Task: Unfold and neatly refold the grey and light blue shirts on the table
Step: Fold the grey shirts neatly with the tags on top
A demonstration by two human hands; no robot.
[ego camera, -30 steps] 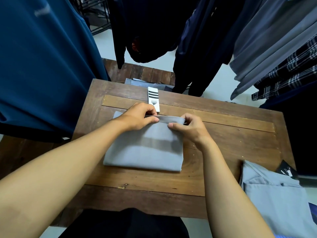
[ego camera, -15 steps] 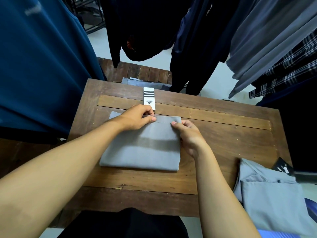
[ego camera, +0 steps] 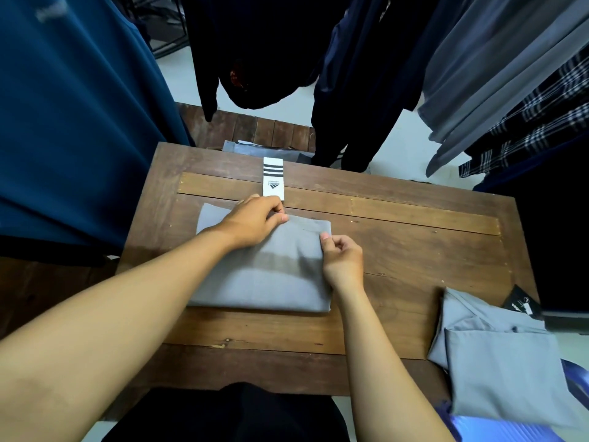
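Grey shirt [ego camera: 264, 275]: folded rectangle, middle of the table [ego camera: 414, 250]. My left hand [ego camera: 251, 223] pinches its far hem beside the white hang tag [ego camera: 273, 178]. My right hand [ego camera: 342, 256] pinches the far right corner, probably to square that edge. Light blue shirt [ego camera: 497, 362] lies folded at the near right corner.

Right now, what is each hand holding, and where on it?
Both hold the folded grey shirt: the left hand pinches its far edge, the right hand its far right corner.
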